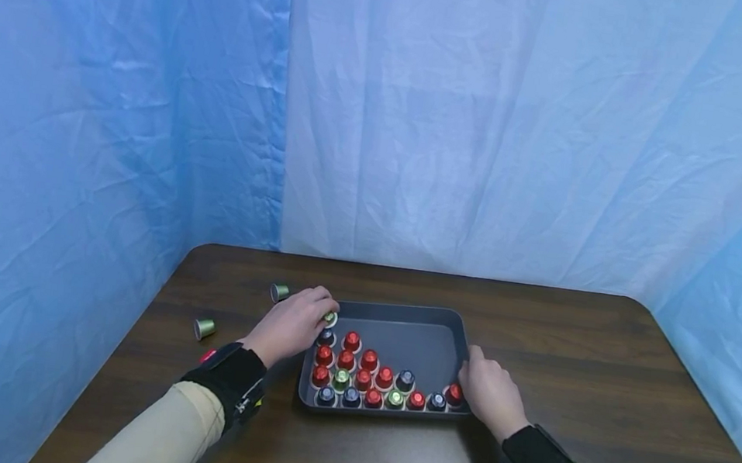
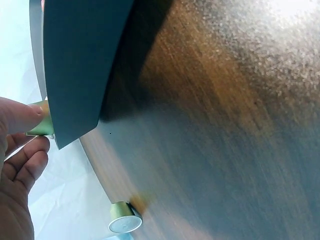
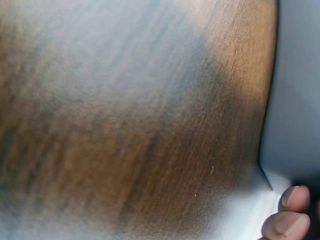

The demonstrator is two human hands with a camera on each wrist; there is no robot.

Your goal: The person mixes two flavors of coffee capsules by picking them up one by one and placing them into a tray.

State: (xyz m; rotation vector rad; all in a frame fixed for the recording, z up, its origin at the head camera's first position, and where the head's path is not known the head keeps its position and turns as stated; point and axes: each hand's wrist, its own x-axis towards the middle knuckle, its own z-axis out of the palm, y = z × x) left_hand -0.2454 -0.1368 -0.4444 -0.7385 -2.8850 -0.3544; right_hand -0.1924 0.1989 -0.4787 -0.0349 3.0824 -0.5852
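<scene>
A dark grey baking tray (image 1: 417, 335) lies on the wooden table, with upside-down coffee capsules set in rows along its front and left parts. They are red (image 1: 369, 359), green (image 1: 395, 400) and dark blue (image 1: 351, 397). At the tray's left rear, my left hand (image 1: 291, 324) pinches a green capsule (image 2: 46, 122) between thumb and fingers, just inside the rim and behind a dark blue one. My right hand (image 1: 494, 392) grips the tray's right edge; in the right wrist view only some fingertips (image 3: 295, 198) show by the tray's side.
Two green capsules lie on their sides on the table (image 1: 602, 403) left of the tray, one nearer (image 1: 204, 329) and one farther back (image 1: 278, 293). A small red thing (image 1: 207, 355) shows beside the left wristband. Blue-white sheets (image 1: 470, 119) hang around the table.
</scene>
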